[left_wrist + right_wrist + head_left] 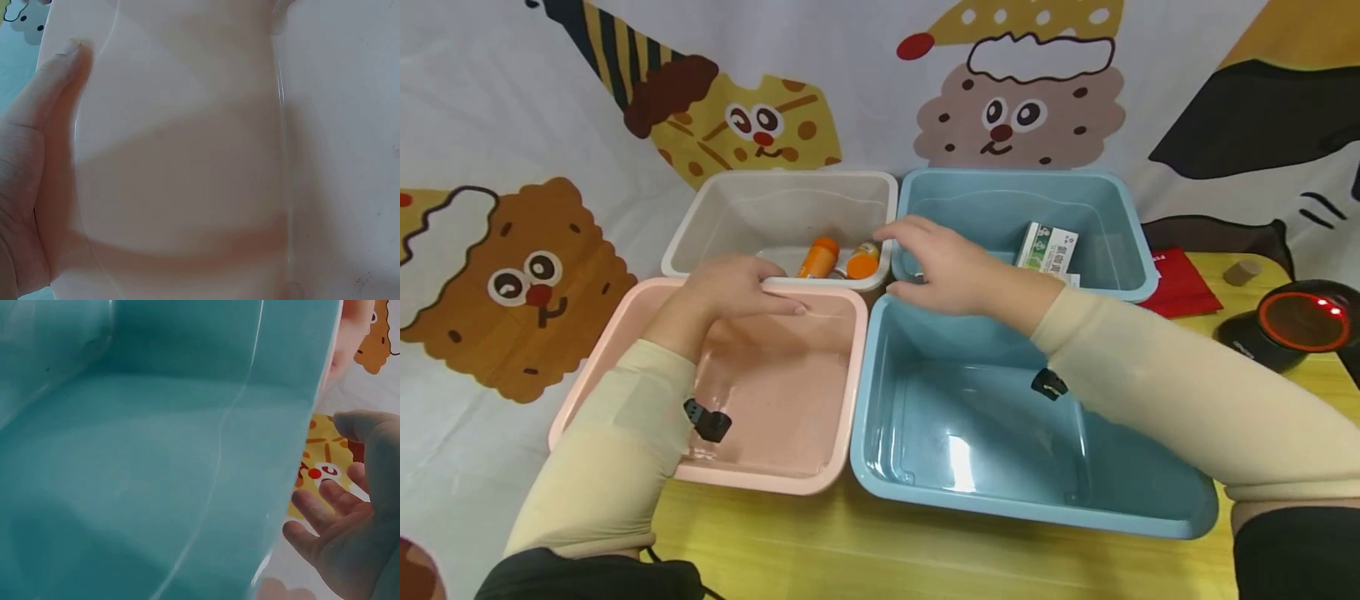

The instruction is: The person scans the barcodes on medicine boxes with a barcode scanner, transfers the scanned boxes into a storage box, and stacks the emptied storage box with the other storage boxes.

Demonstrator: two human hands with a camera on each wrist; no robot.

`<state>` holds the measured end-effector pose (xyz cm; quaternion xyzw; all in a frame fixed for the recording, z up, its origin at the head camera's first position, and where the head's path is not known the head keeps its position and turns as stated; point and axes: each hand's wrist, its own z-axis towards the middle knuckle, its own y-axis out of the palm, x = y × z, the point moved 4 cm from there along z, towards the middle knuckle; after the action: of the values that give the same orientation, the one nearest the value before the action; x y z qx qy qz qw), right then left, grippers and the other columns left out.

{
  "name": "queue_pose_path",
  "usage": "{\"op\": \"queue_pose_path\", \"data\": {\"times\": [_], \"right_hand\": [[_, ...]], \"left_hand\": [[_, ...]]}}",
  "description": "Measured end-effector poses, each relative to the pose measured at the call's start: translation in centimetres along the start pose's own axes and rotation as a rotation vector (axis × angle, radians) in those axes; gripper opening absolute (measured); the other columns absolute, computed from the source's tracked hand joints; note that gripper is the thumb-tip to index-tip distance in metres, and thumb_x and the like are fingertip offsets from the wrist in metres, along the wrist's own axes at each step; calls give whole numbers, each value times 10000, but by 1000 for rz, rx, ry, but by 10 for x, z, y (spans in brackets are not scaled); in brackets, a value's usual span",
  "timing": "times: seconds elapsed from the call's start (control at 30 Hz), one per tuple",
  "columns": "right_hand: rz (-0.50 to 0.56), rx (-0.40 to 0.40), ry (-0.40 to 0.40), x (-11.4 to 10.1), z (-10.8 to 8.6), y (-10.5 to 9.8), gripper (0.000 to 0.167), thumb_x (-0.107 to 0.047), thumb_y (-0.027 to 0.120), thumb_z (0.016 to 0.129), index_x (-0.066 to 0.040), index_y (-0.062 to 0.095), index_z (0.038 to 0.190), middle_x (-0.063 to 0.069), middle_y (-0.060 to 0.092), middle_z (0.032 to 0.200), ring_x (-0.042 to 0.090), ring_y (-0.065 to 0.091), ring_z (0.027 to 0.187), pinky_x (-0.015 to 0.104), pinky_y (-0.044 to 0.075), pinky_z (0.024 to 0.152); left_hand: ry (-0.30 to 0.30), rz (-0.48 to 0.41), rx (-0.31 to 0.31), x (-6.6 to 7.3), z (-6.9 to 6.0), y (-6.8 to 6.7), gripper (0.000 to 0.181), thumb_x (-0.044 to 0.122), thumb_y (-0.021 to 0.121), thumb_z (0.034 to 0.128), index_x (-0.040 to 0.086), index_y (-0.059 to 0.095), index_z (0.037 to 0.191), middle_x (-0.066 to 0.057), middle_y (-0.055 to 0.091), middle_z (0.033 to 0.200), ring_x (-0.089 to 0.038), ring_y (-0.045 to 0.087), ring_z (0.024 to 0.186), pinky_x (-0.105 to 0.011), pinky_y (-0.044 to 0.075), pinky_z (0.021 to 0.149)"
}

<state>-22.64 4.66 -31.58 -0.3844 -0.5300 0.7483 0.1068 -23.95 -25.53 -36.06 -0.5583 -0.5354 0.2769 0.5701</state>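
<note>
My left hand (733,287) is at the back rim of the pink bin (775,483). Its thumb lies extended along the inner wall, as the left wrist view also shows; the other fingers are largely hidden. Over the corner where the bins meet, my right hand (951,262) hovers with fingers spread and holds nothing. In the right wrist view its relaxed fingers (322,512) stand beside the blue bin's edge. Nearest to both hands, an orange bottle (820,258) and an orange-capped jar (862,262) lie in the grey bin (790,179), partly hidden by its front.
A white and green box (1047,250) leans inside the back blue bin (1022,177). The larger front blue bin (1000,500) sits before it. To the right are a red packet (1183,283), a small brown cylinder (1242,272) and a black device with a red-lit ring (1300,321).
</note>
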Motion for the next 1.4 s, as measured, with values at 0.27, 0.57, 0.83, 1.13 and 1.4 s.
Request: {"op": "queue_pose_path", "data": {"times": [0.27,0.57,0.83,1.13,1.4], "right_hand": [[-48,-12,0,9,-38,-23,614,-257,825,957,-81,560,1482,79,547,1502,244,528,1361,470,456,1121],[-22,122,80,26,-103,-61,562,-191,841,922,-89,625,1431,104,593,1475,319,544,1348,594,513,1025],[-96,212,120,37,-151,-93,480,-159,882,883,-116,707,1328,110,609,1473,326,616,1199,266,576,658],[-140,312,395,56,-211,-98,434,-182,870,902,-24,703,1270,212,657,1329,454,622,1165,637,582,841],[-4,201,753,91,-263,-63,725,-451,759,987,55,485,1428,329,605,1246,498,662,1005,505,603,633]], "left_hand": [[-9,-27,-6,0,-2,1,603,791,770,800,230,767,1019,24,700,879,-245,612,875,-456,474,828],[-9,-41,-21,1,0,1,628,806,755,800,222,765,1028,19,693,884,-242,606,873,-457,466,810],[5,-39,-14,-2,0,1,600,785,771,806,225,759,1018,20,701,900,-243,617,875,-454,468,827],[99,-73,-4,4,-1,-7,517,578,871,844,171,770,1147,-3,747,1065,-264,646,970,-507,498,934],[345,-99,16,54,-6,-19,491,369,806,952,112,704,1358,-65,704,1321,-287,633,1195,-532,462,1073]]}}
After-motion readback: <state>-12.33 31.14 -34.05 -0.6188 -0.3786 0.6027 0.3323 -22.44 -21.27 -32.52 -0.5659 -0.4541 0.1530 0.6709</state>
